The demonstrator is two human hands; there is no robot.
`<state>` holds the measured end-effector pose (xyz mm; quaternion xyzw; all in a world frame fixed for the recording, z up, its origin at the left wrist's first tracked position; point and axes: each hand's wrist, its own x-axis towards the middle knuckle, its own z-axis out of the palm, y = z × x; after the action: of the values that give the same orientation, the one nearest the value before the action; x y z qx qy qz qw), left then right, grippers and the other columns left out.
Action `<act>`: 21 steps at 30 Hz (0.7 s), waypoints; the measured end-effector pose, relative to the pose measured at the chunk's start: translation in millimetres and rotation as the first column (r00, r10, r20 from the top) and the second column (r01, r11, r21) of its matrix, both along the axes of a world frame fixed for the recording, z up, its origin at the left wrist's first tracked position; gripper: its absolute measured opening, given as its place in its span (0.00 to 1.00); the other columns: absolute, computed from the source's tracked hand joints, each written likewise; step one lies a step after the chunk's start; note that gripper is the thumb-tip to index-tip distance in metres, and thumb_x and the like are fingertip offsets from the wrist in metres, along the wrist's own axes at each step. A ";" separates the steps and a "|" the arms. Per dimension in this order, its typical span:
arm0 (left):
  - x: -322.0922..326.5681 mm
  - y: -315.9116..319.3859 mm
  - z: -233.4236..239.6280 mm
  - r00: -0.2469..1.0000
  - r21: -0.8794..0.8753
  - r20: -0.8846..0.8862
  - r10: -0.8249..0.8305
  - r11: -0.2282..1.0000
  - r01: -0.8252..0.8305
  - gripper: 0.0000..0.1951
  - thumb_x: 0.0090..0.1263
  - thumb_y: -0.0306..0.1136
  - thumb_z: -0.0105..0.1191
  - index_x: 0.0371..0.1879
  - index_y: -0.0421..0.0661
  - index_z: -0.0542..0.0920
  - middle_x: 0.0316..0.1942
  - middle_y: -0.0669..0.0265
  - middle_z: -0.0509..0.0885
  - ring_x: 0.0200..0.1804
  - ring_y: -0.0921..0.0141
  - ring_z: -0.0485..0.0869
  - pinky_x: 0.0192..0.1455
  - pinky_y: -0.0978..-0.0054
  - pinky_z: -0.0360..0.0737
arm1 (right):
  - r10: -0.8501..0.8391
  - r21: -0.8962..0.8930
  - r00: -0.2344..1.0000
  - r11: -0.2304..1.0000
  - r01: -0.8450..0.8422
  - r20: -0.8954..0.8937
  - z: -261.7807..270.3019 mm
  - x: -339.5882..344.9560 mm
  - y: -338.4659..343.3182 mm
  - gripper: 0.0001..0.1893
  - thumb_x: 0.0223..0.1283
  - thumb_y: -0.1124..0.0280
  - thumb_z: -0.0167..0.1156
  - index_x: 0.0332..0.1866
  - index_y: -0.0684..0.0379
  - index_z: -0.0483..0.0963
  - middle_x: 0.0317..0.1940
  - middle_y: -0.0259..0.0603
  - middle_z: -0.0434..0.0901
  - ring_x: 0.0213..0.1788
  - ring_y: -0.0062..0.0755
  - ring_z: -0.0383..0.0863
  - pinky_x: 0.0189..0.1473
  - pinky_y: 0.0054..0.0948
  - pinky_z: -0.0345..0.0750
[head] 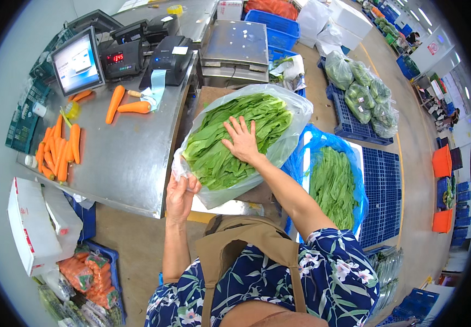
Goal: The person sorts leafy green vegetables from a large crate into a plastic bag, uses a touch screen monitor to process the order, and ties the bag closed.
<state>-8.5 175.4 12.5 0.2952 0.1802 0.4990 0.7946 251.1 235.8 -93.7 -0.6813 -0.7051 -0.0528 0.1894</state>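
Note:
Before me lies a clear plastic bag with a large bunch of long leafy greens in its wide mouth. My right hand rests flat on the leaves, fingers spread, gripping nothing. At the near left corner, my left hand pinches the gathered edge of the bag. To the right, more leafy greens lie in a white foam box lined with a blue plastic bag. What supports the bag of greens is mostly hidden beneath it.
On the steel table at left are carrots, a wooden-handled tool, a label printer, a weight display and a monitor. A platform scale stands beyond. Bagged vegetables sit on a blue pallet at right.

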 end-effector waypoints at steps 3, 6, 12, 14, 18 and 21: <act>2.5 -4.4 6.1 0.993 0.016 -0.122 -0.008 1.000 0.011 0.22 0.73 0.35 0.51 0.63 0.46 0.65 0.31 0.67 0.73 0.33 0.73 0.71 0.39 0.74 0.70 | 0.111 -0.018 0.912 0.992 -0.128 -0.395 39.3 19.3 -11.1 0.30 0.64 0.48 0.51 0.68 0.53 0.63 0.71 0.46 0.58 0.74 0.50 0.52 0.71 0.61 0.44; 5.9 -9.6 6.5 0.974 0.062 -0.223 0.023 0.998 -0.009 0.26 0.73 0.35 0.51 0.68 0.46 0.61 0.32 0.69 0.72 0.34 0.75 0.68 0.38 0.74 0.69 | 0.212 0.239 0.739 0.968 -0.071 -0.640 98.3 46.7 -57.4 0.21 0.56 0.69 0.63 0.56 0.63 0.74 0.60 0.49 0.73 0.62 0.43 0.73 0.62 0.34 0.70; 14.0 -15.2 7.4 0.810 0.123 -0.560 0.173 0.985 -0.125 0.22 0.71 0.36 0.54 0.62 0.43 0.69 0.33 0.67 0.78 0.33 0.74 0.74 0.41 0.74 0.73 | -0.447 0.108 0.526 0.679 0.726 -0.723 24.0 177.3 -235.2 0.17 0.57 0.79 0.58 0.53 0.65 0.75 0.48 0.44 0.79 0.46 0.32 0.80 0.51 0.29 0.76; 11.5 -15.6 7.3 0.508 0.213 -0.811 0.289 0.956 -0.203 0.22 0.72 0.37 0.52 0.61 0.40 0.70 0.35 0.66 0.79 0.34 0.75 0.76 0.42 0.74 0.74 | -0.795 -0.083 0.386 0.475 0.876 -0.469 -54.3 219.4 -319.0 0.24 0.52 0.73 0.63 0.57 0.67 0.71 0.50 0.52 0.77 0.52 0.45 0.77 0.55 0.38 0.74; 6.6 -17.5 26.6 -0.059 0.738 -0.668 0.742 0.651 -0.175 0.20 0.74 0.34 0.50 0.60 0.35 0.71 0.47 0.57 0.81 0.49 0.68 0.79 0.55 0.72 0.75 | -0.965 -0.252 0.211 0.244 0.936 -0.153 -169.3 223.2 -452.6 0.31 0.44 0.64 0.70 0.55 0.68 0.71 0.48 0.60 0.78 0.52 0.57 0.76 0.54 0.44 0.73; 56.7 -31.7 61.9 -0.049 0.875 -0.457 0.888 0.438 -0.205 0.17 0.74 0.31 0.50 0.57 0.34 0.73 0.48 0.56 0.80 0.52 0.66 0.78 0.60 0.70 0.73 | -0.989 -0.584 0.056 0.126 0.802 -0.136 -191.8 193.6 -484.1 0.32 0.39 0.60 0.74 0.48 0.70 0.72 0.44 0.61 0.79 0.47 0.60 0.79 0.51 0.44 0.76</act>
<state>48.1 143.7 74.4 0.6277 0.5516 0.5429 0.0841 444.7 -248.3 -285.4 -0.9760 -0.0235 0.1461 0.1597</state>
